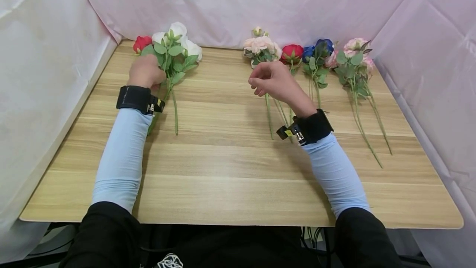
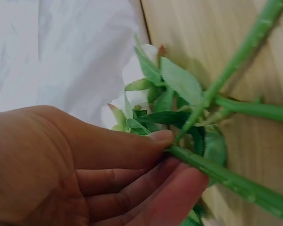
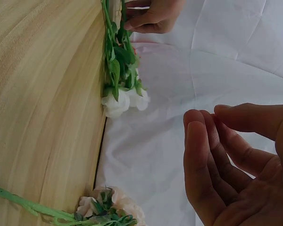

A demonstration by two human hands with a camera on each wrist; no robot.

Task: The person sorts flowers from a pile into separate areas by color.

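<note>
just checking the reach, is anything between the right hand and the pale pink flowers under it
Nothing visible is in the way. The right hand hovers empty, fingers loosely curled, just above the pale pink flowers and their stem. The left hand is far off, pinching the white flower stem.

Bare table (image 1: 223, 168) between flower groups — stems (image 1: 364, 131) crowd right, white flowers (image 1: 178, 44) left

No readable text or labels anywhere

Left grip (image 1: 146, 72) pinching – right grip (image 1: 270, 80) raised, loose.
</note>
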